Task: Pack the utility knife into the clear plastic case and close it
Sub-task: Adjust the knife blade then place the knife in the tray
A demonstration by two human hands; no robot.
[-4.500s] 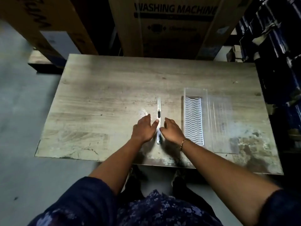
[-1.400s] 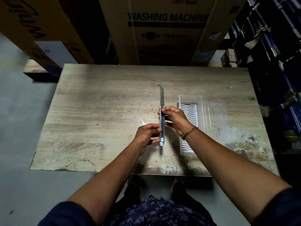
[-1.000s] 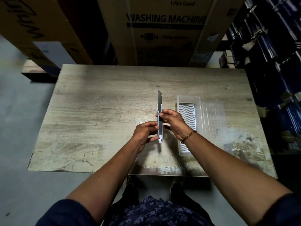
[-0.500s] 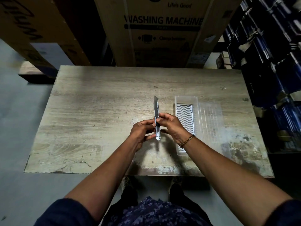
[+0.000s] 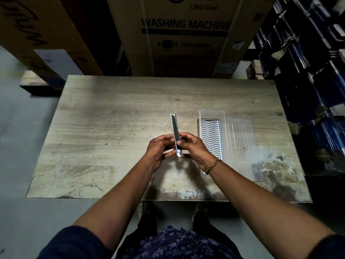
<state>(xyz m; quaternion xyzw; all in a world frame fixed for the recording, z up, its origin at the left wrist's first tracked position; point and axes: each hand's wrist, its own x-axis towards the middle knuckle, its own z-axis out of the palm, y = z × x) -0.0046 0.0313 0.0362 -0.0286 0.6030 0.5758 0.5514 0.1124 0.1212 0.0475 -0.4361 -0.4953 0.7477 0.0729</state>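
Both hands are gripping the knife (image 5: pixel 175 132) above the table (image 5: pixel 112 113) in the head view, the only view here. The left hand (image 5: pixel 158 149) is pinching its near half from the left and the right hand (image 5: pixel 193 147) from the right, fingers curled tight on the handle. The knife's long axis is running away from the person, near end down between the palms, far end sticking out beyond the fingertips. The case (image 5: pixel 211 135) is lying open on the table just right of the right hand, its long axis running the same way as the knife's, with its clear lid (image 5: pixel 240 143) folded out flat further right. So the knife is sitting to the left of the case and already roughly parallel to it. The right hand is the nearer one, so I judge a short sideways carry to the right and a lowering would seat it, with little turning needed.

Against the earlier frames, the knife is showing less length beyond the fingers than it did about a second ago. The left hand is now sitting closer to the right. The case is lying where it was.
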